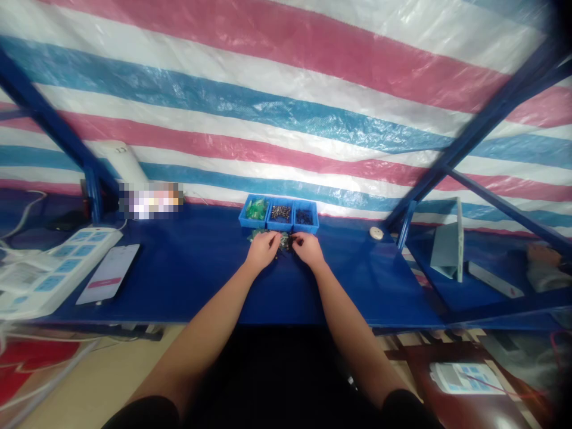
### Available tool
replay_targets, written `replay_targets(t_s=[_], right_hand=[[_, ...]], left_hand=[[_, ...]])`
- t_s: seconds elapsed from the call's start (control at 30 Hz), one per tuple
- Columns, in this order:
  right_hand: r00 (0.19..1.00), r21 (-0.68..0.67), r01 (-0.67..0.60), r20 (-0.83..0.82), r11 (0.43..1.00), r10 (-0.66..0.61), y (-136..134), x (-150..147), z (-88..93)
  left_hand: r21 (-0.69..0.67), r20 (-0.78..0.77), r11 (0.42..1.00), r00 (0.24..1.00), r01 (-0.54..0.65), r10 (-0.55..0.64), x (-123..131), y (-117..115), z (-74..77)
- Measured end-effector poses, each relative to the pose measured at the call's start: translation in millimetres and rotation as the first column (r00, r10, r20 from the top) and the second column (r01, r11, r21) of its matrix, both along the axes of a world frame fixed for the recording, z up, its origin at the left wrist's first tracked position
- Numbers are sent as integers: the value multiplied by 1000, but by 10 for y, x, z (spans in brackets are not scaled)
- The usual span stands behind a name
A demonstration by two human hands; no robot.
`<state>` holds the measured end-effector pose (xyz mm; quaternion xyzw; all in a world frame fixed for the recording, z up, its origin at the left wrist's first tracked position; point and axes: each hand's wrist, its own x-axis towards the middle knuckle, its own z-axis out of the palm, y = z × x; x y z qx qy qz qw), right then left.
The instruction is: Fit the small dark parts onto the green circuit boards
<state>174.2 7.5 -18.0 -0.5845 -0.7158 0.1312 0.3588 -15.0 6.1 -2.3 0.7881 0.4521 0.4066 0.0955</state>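
Note:
Both arms reach forward over a blue table (187, 280). My left hand (261, 250) and my right hand (307, 249) rest side by side on a small pile of green and dark parts (282, 241) just in front of three joined blue bins (279, 215). The left bin holds green pieces, the middle one brownish bits, the right one dark bits. Fingers of both hands are curled into the pile, pinching at small parts too tiny to name.
A white phone (109, 274) and a white power strip (49, 268) lie at the left. A standing tablet (449, 241) and a flat white device (494, 280) sit on a lower shelf at the right. Blue frame posts (487, 116) and a striped tarp (286, 89) stand behind.

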Motion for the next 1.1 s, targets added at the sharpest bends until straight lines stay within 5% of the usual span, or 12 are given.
replay_targets(t_s=[0.6,0.83,1.1], right_hand=[[998,56,-19,-66,998,23,-5,15,-7],[887,178,108,-462,978,-14,-72,-79,99],[868,193,14,-490,981,84,-171,-241,157]], left_hand=[[-16,7,1000,1000,0,0,-5,3,0],[-3,-36,987,986,160,-160,20,-54,39],[4,-127,985,977,171,-169,45,-45,10]])
